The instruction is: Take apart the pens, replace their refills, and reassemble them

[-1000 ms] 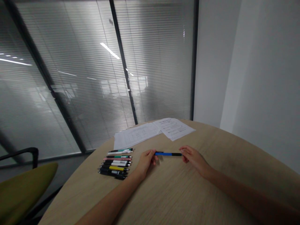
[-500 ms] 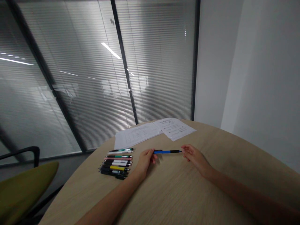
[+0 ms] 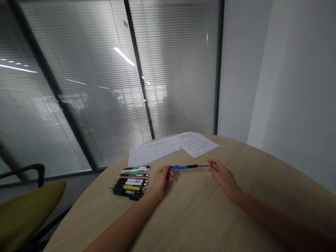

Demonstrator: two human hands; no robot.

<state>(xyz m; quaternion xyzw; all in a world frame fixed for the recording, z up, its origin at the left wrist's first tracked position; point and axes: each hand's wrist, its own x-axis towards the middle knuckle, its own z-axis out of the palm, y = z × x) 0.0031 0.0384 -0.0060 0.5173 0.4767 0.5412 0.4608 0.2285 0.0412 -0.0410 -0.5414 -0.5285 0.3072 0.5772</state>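
While the left hand (image 3: 162, 181) grips the blue end of a blue-and-black pen (image 3: 183, 167), the right hand (image 3: 222, 176) pinches its thin tip, holding the pen level over the wooden worktop (image 3: 199, 213), near a row of pens (image 3: 128, 183) and printed papers (image 3: 174, 146)

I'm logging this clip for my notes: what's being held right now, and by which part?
A blue-and-black pen, held at both ends: the left hand pinches its blue end, the right hand its thin black tip.
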